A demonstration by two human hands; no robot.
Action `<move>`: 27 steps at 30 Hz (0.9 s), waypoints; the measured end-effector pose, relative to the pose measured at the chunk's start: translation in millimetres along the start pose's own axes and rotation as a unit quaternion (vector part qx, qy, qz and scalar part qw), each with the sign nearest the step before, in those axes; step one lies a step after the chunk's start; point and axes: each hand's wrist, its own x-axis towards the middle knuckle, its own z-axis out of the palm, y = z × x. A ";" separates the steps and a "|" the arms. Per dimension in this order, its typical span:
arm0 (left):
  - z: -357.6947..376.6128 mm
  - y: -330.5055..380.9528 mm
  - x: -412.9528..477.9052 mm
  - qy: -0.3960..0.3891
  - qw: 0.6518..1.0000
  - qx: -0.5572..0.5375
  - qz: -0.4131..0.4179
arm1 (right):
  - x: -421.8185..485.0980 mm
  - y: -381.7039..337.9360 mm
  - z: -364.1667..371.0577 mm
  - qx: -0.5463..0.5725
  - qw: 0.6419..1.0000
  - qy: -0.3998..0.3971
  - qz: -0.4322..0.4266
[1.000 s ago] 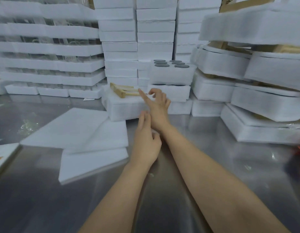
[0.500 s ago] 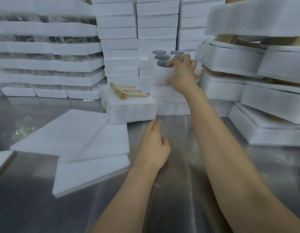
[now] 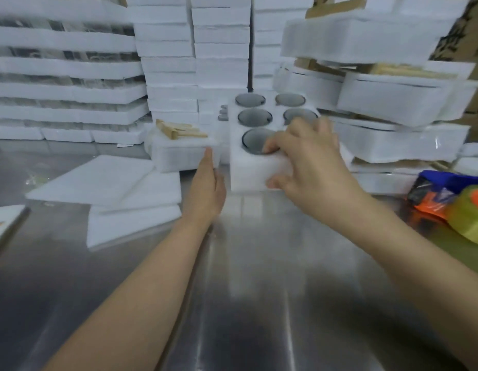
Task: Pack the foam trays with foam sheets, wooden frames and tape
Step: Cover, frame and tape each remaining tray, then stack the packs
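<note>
A white foam tray point(image 3: 249, 170) with several round grey-lined holes sits tilted at the middle of the steel table point(image 3: 259, 263). My right hand point(image 3: 310, 162) grips its near right corner, fingers curled over the top edge into a hole and thumb on the front face. My left hand point(image 3: 207, 186) is held flat with straight fingers just left of that tray, beside a second foam block point(image 3: 179, 156). Wooden frame pieces point(image 3: 179, 129) lie on top of that block. Loose foam sheets point(image 3: 112, 188) are spread on the left.
Tall stacks of white foam trays point(image 3: 192, 49) wall in the back and left. Wrapped foam packs point(image 3: 393, 97) are piled at the right. A blue, orange and yellow-green bag point(image 3: 457, 204) lies at the right edge of the table.
My right hand has pulled the holed foam tray off the rear stack toward me and down to the table. My left hand has moved forward beside it. The view has shifted right, showing the bag.
</note>
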 end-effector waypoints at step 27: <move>-116.1 -20.3 1.9 0.045 0.877 0.402 -0.259 | -56.5 90.4 44.0 0.386 0.884 0.010 0.265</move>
